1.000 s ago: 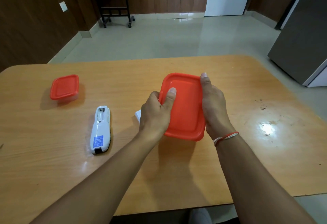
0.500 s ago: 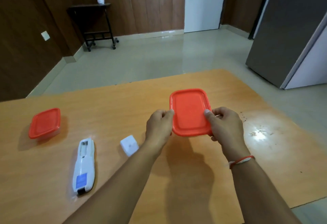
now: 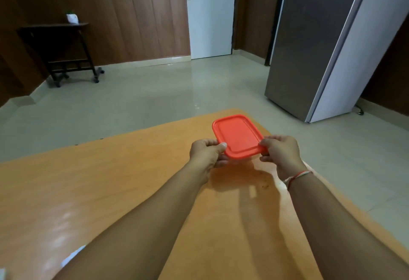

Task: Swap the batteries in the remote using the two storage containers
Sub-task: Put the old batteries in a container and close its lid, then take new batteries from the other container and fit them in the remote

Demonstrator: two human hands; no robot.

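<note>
Both hands' grip pinching red-lidded container [image 3: 238, 137], left hand [image 3: 207, 152], right hand [image 3: 282, 153], orange table [image 3: 110, 180], tiled floor [image 3: 143, 93]

The container [image 3: 238, 138] has a rectangular orange-red lid with rounded corners and a raised rim around a flat recessed panel. The lid is on, face up, tilted slightly, its long side running away from the camera. It is held above the far right part of the tabletop [image 3: 110, 180], gripped at its two near corners. Its body under the lid is barely visible.
</note>
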